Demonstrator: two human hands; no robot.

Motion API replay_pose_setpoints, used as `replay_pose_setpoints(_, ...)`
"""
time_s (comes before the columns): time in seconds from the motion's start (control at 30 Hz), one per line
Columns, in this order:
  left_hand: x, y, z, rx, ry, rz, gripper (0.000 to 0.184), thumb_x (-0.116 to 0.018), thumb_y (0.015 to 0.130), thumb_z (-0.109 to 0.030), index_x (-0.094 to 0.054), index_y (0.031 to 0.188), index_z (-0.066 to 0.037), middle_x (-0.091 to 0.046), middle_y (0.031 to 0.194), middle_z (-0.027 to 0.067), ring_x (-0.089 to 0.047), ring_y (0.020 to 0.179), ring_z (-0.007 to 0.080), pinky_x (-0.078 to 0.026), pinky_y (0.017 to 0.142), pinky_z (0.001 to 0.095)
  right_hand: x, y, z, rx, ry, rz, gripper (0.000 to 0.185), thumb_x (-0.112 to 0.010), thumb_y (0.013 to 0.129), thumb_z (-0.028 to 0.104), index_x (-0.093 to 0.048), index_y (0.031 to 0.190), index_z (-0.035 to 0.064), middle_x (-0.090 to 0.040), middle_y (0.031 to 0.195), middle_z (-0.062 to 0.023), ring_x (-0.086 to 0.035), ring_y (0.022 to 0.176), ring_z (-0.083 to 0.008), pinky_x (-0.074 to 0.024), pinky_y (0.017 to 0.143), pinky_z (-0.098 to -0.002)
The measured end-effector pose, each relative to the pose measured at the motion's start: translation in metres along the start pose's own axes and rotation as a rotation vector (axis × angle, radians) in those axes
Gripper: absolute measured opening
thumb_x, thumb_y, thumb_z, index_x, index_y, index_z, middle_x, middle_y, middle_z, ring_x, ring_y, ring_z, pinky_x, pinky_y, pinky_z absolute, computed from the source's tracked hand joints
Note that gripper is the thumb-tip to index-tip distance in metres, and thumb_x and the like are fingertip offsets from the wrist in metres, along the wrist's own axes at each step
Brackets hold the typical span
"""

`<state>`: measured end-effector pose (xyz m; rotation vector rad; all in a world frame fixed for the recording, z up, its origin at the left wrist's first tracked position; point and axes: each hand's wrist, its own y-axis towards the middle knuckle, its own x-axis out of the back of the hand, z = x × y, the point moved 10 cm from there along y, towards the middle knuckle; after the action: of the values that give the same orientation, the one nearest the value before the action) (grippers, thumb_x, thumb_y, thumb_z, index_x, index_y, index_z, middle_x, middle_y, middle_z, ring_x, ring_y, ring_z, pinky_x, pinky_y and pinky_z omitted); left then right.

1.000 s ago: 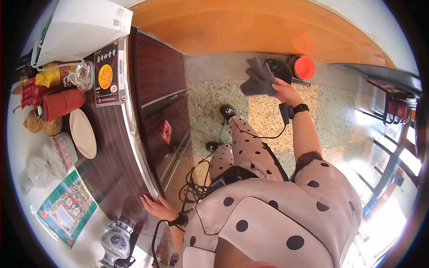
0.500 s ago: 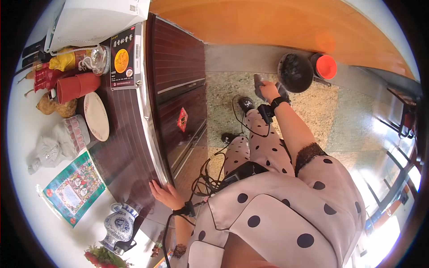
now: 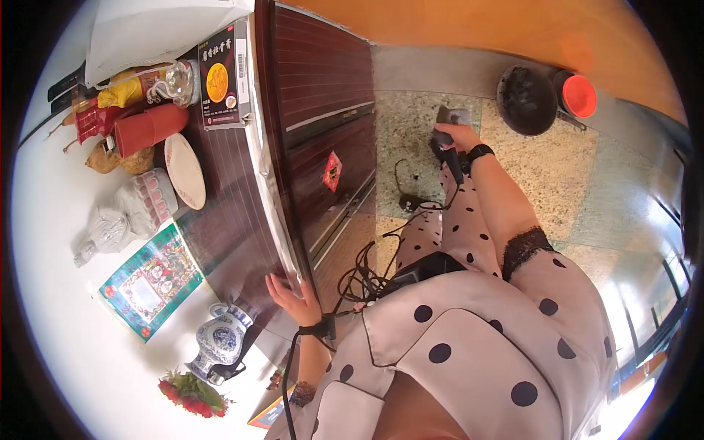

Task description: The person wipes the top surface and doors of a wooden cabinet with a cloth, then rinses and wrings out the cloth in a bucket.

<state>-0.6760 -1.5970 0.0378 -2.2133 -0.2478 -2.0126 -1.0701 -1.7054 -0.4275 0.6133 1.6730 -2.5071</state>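
My right hand (image 3: 460, 136) reaches low over the speckled floor, its fingers closed round a small dark grey object (image 3: 453, 115); the hand partly covers it and I cannot make out its kind. A black strap and a small corded device sit at that wrist. My left hand (image 3: 295, 299) rests with fingers spread at the light front edge of the dark wooden cabinet top (image 3: 233, 202), holding nothing. Near it on the top stands a blue-and-white vase (image 3: 222, 336). A black cable (image 3: 363, 277) hangs in loops between my left wrist and my waist.
A black round pan (image 3: 526, 100) and an orange-red container (image 3: 579, 96) stand by the orange panel (image 3: 440, 23). Red cups (image 3: 150, 128), a plate (image 3: 185, 170), a white figurine (image 3: 136, 209) and a black box (image 3: 222, 77) crowd the cabinet top. Cabinet drawers (image 3: 323, 70) face the floor.
The view has shifted, so the cabinet and pan appear further right and higher. My right hand has moved away from the pan with the grey object. My left hand stays at the edge.
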Motion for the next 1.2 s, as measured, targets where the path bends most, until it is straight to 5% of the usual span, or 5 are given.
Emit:
replay_pose_setpoints(0.23, 0.001, 0.066, -0.063, -0.132, -0.067, 0.020, 0.069, -0.061, 0.086, -0.012, -0.024, 0.144, 0.000, -0.020, 0.148, 0.0246, -0.026, 0.135, 0.0395, -0.031, 0.107, 0.0468, -0.074, -0.025, 0.042, 0.093, 0.227, -0.107, 0.029, -0.060, 0.089, 0.019, -0.053, 0.116, 0.0099, -0.061, 0.104, -0.0031, -0.059, 0.090, -0.0163, -0.0463, 0.072, -0.0382)
replay_pose_setpoints(0.43, -0.024, 0.104, -0.083, -0.103, -0.219, -0.010, 0.070, -0.061, 0.085, -0.006, -0.023, 0.144, 0.000, -0.014, 0.149, 0.0205, -0.026, 0.136, 0.0341, -0.041, 0.104, 0.0402, -0.219, -0.045, 0.161, 0.374, 0.597, 0.319, 0.034, -0.063, 0.090, 0.028, -0.053, 0.120, 0.0156, -0.061, 0.107, 0.0031, -0.056, 0.099, -0.0122, -0.0434, 0.080, -0.0325)
replay_pose_setpoints(0.7, -0.032, 0.104, -0.089, -0.182, -0.022, -0.036, 0.065, -0.062, 0.082, -0.009, -0.031, 0.138, 0.006, -0.024, 0.145, 0.0248, -0.032, 0.131, 0.0395, -0.046, 0.097, 0.0370, -0.307, -0.038, 0.261, 0.556, 0.726, 0.156, 0.065, -0.058, 0.092, 0.033, -0.033, 0.141, -0.0025, -0.045, 0.138, -0.0160, -0.042, 0.126, -0.0234, -0.0314, 0.105, -0.0339)
replay_pose_setpoints(1.07, -0.038, 0.108, -0.090, -0.160, 0.020, 0.016, 0.066, -0.060, 0.082, -0.011, -0.029, 0.137, 0.007, -0.022, 0.146, 0.0279, -0.031, 0.131, 0.0423, -0.041, 0.101, 0.0418, -0.291, -0.049, 0.251, 0.930, 0.087, -0.235, 0.052, -0.055, 0.091, 0.038, -0.048, 0.118, -0.0058, -0.059, 0.103, -0.0314, -0.056, 0.105, -0.0447, -0.0448, 0.089, -0.0416)
replay_pose_setpoints(1.2, -0.038, 0.108, -0.090, -0.159, 0.016, 0.035, 0.067, -0.059, 0.082, -0.011, -0.027, 0.139, 0.007, -0.021, 0.146, 0.0280, -0.030, 0.131, 0.0428, -0.041, 0.101, 0.0420, -0.324, -0.057, 0.153, 0.674, 0.034, 0.084, 0.042, -0.054, 0.094, 0.034, -0.052, 0.118, -0.0010, -0.063, 0.102, -0.0193, -0.060, 0.099, -0.0263, -0.0441, 0.087, -0.0339)
